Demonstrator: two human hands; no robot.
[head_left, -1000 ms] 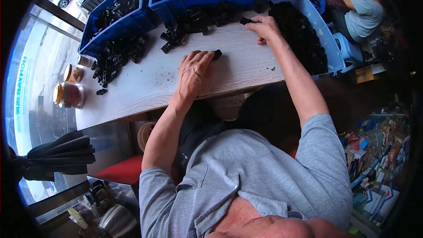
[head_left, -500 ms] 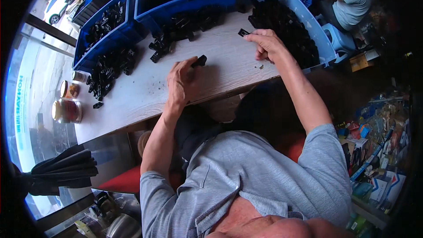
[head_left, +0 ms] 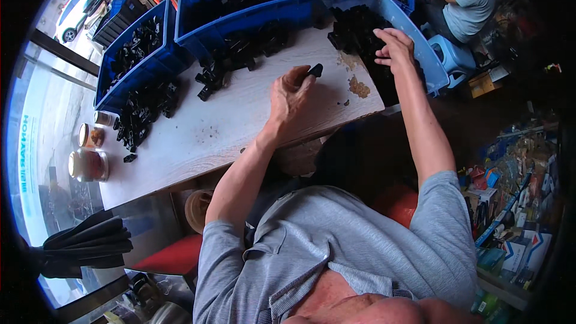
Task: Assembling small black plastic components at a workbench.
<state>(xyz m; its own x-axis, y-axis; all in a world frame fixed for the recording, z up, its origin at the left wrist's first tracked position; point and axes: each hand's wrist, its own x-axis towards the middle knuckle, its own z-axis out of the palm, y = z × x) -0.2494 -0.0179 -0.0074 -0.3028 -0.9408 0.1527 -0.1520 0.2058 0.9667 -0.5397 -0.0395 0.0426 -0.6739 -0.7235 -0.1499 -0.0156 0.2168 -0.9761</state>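
Note:
My left hand is over the table's right part, its fingers closed on a small black plastic part that sticks out past the thumb and fingertips. Over the light blue bin at the right, my right hand has its fingers spread, and nothing shows in them. Black parts fill that bin and lie beneath the hand. A loose heap of similar black parts rests on the table in front of the blue bins.
Two blue bins of black parts stand along the table's far side. Another heap lies at the left, beside several jars. A person sits beyond the right bin, near a blue stool.
My left hand has moved right with its black part. My right hand has moved right over the bin and opened; the black part it held is no longer in it.

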